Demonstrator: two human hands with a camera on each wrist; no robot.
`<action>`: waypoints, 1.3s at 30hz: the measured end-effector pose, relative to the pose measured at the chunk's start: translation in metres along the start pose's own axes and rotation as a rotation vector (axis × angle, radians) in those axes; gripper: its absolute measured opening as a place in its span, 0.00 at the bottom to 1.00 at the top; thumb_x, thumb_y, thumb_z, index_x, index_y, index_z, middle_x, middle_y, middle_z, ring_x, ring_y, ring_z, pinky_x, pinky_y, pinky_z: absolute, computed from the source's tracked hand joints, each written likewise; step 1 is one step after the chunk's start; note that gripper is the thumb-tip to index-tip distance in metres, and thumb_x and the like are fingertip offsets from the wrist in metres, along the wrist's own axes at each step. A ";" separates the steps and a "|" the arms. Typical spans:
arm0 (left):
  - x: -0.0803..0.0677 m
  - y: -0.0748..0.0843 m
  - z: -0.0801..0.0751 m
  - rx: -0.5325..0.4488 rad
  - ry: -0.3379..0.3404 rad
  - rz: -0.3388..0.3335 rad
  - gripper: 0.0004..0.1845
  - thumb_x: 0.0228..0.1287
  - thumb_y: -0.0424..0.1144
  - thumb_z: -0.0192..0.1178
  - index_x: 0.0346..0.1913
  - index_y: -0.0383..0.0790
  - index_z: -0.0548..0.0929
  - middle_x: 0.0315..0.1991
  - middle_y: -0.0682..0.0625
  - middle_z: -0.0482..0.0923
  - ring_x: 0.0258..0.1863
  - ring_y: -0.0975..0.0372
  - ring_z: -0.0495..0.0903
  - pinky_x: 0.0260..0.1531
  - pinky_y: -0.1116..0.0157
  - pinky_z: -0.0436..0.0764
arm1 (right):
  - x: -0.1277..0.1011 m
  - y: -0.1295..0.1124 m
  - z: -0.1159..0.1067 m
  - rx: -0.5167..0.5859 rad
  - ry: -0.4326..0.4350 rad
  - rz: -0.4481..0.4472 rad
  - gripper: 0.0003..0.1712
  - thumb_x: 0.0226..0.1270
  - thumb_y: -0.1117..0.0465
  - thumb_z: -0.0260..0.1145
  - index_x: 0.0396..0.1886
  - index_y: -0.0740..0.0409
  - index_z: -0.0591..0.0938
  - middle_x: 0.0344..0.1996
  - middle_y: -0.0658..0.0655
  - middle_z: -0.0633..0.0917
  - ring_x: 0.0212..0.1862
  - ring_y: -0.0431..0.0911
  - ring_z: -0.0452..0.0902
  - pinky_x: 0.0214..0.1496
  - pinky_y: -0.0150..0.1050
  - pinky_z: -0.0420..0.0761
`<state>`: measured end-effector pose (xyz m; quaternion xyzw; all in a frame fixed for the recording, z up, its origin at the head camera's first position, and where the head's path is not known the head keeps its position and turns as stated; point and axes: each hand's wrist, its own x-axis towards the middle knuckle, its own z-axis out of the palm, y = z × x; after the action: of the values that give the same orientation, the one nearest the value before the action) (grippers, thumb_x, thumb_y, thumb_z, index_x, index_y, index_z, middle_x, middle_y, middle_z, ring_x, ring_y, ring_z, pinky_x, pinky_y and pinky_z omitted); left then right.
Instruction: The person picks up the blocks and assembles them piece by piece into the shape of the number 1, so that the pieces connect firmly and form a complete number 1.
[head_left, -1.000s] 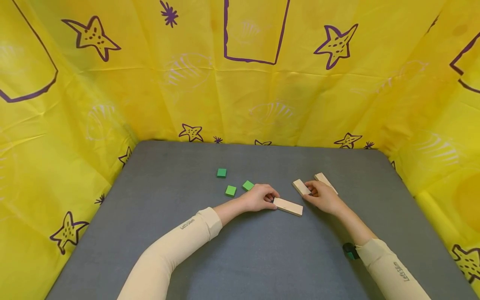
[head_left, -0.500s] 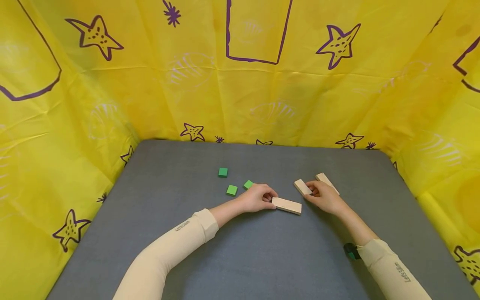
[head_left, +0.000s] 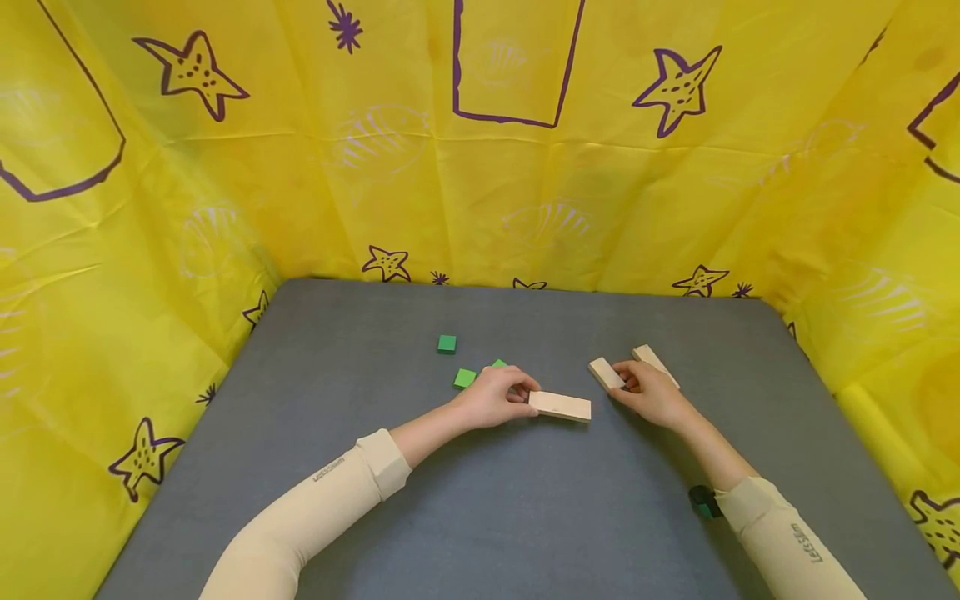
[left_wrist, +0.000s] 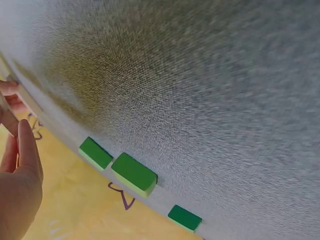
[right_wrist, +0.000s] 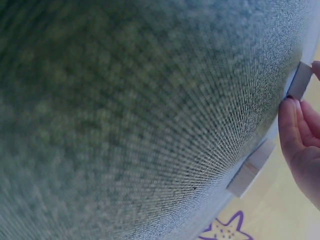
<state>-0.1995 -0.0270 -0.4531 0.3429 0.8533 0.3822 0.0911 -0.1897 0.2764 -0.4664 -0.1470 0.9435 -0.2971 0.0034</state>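
Your left hand (head_left: 493, 397) pinches one wooden plank (head_left: 562, 407) in its fingers and your right hand (head_left: 657, 397) pinches a second plank (head_left: 605, 373) near it, neither let go yet, while a third plank (head_left: 656, 364) and three green blocks (head_left: 447, 344) lie on the desk (head_left: 495, 508), not held.

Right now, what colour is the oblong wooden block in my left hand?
That oblong wooden block is pale beige, clearest in the head view.

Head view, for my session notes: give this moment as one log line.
left hand: pinches pale rectangular wooden block | right hand: pinches second pale rectangular wooden block | three green square blocks: on grey table
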 end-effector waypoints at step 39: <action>-0.111 0.012 0.017 -0.173 0.073 -0.016 0.15 0.53 0.29 0.73 0.43 0.33 0.83 0.39 0.50 0.80 0.37 0.63 0.79 0.41 0.73 0.81 | -0.001 -0.001 -0.001 0.001 -0.001 -0.016 0.22 0.61 0.64 0.70 0.51 0.73 0.77 0.38 0.63 0.81 0.40 0.55 0.77 0.45 0.51 0.78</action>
<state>-0.1033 -0.0843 -0.4678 0.3127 0.8224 0.4662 0.0922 -0.1888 0.2760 -0.4654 -0.1547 0.9421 -0.2976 0.0017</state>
